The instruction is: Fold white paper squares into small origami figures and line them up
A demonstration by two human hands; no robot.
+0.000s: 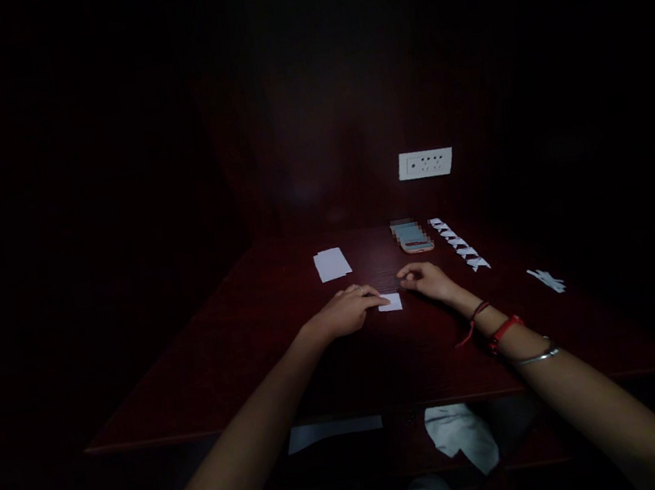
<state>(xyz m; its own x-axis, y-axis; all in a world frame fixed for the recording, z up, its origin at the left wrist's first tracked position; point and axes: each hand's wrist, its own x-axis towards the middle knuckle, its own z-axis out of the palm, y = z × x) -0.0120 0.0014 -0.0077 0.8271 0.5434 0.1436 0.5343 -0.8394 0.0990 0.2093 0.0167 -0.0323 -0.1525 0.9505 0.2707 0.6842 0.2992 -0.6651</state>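
A small white paper piece (389, 302) lies on the dark red table (246, 360). My left hand (348, 310) rests on the table with its fingers curled, the fingertips pressing on the paper's left edge. My right hand (428, 279) lies just right of the paper, fingers loosely curled, its tips near the paper's top right corner. Whether it touches the paper is too dark to tell. Red bands and a metal bangle circle my right wrist.
A small stack of white paper squares (332, 264) lies behind my left hand. A phone (413, 239) sits at the back. A row of folded white paper shapes (459, 244) runs to its right, another folded piece (547, 280) farther right. A wall socket plate (425, 164) is behind.
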